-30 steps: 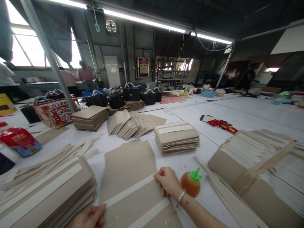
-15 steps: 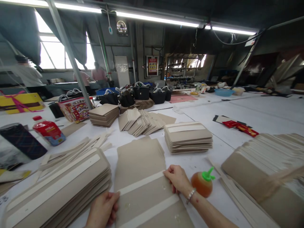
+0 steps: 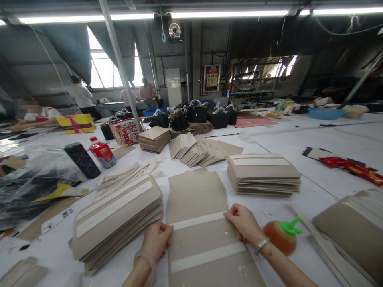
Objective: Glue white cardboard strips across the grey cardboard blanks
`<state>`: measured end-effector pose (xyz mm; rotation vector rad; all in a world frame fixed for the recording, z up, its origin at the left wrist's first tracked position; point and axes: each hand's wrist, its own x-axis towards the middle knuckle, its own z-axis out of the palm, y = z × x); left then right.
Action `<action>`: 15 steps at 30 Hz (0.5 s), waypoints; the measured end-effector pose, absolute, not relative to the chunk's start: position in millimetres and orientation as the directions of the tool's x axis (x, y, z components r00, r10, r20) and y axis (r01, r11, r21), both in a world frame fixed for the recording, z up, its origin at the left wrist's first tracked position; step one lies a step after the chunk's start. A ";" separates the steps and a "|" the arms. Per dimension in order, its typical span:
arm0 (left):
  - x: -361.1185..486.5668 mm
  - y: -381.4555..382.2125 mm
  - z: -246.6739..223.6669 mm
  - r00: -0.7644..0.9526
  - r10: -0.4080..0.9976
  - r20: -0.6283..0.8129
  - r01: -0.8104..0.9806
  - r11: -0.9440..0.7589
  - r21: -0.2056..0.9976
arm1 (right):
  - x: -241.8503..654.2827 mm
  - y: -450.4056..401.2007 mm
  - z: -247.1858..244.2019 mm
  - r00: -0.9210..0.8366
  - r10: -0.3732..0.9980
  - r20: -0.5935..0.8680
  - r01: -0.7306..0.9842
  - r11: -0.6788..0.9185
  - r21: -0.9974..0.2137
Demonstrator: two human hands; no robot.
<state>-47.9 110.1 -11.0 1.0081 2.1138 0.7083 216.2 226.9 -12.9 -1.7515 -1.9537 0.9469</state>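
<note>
A white cardboard strip (image 3: 199, 220) lies across a grey-brown cardboard panel (image 3: 206, 235) in front of me. My left hand (image 3: 156, 240) pinches the strip's left end at the panel's edge. The right end is pinched between thumb and finger of my right hand (image 3: 243, 223). Nearer to me, a second white strip (image 3: 208, 257) lies across the panel, with small shiny glue spots close by. More bare panels (image 3: 196, 185) show beyond the strip. Right of my right hand rests a round squeeze bottle (image 3: 279, 238) of amber liquid with a green nozzle.
Stacks of panels with white strips stand at left (image 3: 119, 223) and right (image 3: 263, 175). Loose strips (image 3: 125, 177) and fanned cardboard pieces (image 3: 200, 149) lie beyond. Farther off are a red bottle (image 3: 102, 152), black handbags (image 3: 197, 113) and other people. More cardboard (image 3: 353, 223) is at far right.
My view has swung to the left, so the scene sits farther right and more of the table's left side shows. Both hands still pinch the strip's ends.
</note>
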 end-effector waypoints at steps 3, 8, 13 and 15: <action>-51.1 108.4 -2.4 -0.444 0.871 -0.210 0.624 0.468 0.625 | 218.7 225.9 -2.3 -0.247 0.969 0.006 0.791 0.205 -0.576; -48.6 107.0 16.1 -0.206 0.978 -0.036 0.867 0.200 0.456 | 215.1 224.2 16.8 -0.595 0.782 0.188 0.709 0.620 -0.336; -41.2 115.2 31.0 0.126 0.988 -0.091 0.946 -0.092 0.311 | 204.6 225.0 28.1 -0.869 0.470 0.152 0.459 0.882 -0.104; -42.0 117.5 35.8 0.205 0.972 -0.115 0.945 -0.165 0.282 | 204.1 225.6 30.1 -0.900 0.413 0.138 0.412 0.910 -0.040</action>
